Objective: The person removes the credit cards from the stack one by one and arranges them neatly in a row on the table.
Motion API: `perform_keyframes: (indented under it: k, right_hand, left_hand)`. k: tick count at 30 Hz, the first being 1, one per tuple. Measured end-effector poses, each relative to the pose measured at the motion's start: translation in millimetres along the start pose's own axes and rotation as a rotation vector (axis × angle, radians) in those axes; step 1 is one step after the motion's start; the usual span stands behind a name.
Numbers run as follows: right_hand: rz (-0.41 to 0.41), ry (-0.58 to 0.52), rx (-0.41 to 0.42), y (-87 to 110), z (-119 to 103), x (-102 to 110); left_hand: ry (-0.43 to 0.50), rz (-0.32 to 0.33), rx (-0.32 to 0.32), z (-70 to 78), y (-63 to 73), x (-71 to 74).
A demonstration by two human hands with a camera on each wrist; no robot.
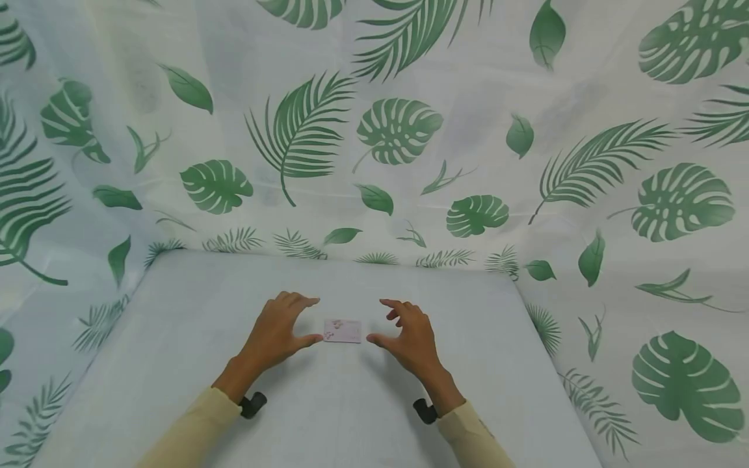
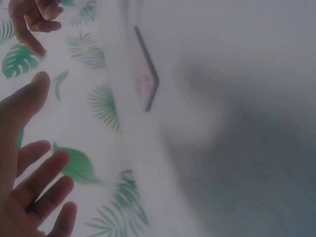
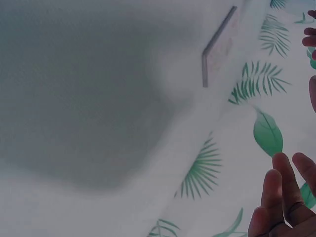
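A small, flat pink rectangle with a floral print and a dark edge (image 1: 342,331) lies on the white surface between the two hands. My left hand (image 1: 279,328) hovers at its left side, thumb and fingers spread, the thumb tip right by the near left corner. On the other side my right hand (image 1: 413,335) mirrors it, thumb a little apart from the right edge. Neither hand holds anything. In the left wrist view the pink rectangle (image 2: 143,81) appears past the relaxed fingers; the right wrist view shows the rectangle (image 3: 219,54) near the top.
The white-covered table (image 1: 339,403) reaches back to a hanging sheet printed with green leaves (image 1: 398,130), which also encloses the left and right sides. A dark band with a black mount sits on the left wrist (image 1: 253,405) and the right wrist (image 1: 425,411).
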State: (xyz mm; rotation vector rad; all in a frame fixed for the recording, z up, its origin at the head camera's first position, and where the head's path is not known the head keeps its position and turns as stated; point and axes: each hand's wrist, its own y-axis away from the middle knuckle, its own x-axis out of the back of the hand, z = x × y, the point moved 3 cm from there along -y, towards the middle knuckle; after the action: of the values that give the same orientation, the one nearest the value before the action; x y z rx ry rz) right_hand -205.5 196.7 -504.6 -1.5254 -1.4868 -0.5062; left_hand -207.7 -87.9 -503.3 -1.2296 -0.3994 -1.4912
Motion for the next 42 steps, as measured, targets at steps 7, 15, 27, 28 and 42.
perform_keyframes:
  k: [7, 15, 27, 28, 42]
  right_hand:
    - [-0.111, -0.036, -0.076, -1.0, 0, -22]
    - [-0.174, -0.055, -0.113, -2.1, 8, -43]
    - [-0.252, -0.056, -0.149, -9.0, 14, -66]
    - [-0.258, -0.054, -0.152, -9.7, 15, -68]
    - [-0.322, -0.056, -0.168, -14.4, 16, -76]
  left_hand:
    - [0.057, -0.027, 0.042, -8.9, 2.8, -24.4]
    - [0.151, -0.067, 0.105, -15.3, 1.4, -51.1]
    - [0.12, -0.107, 0.143, -18.0, -5.1, -75.4]
    - [0.114, -0.113, 0.146, -18.2, -5.7, -76.8]
    - [0.067, -0.152, 0.121, -21.9, -12.2, -86.8]
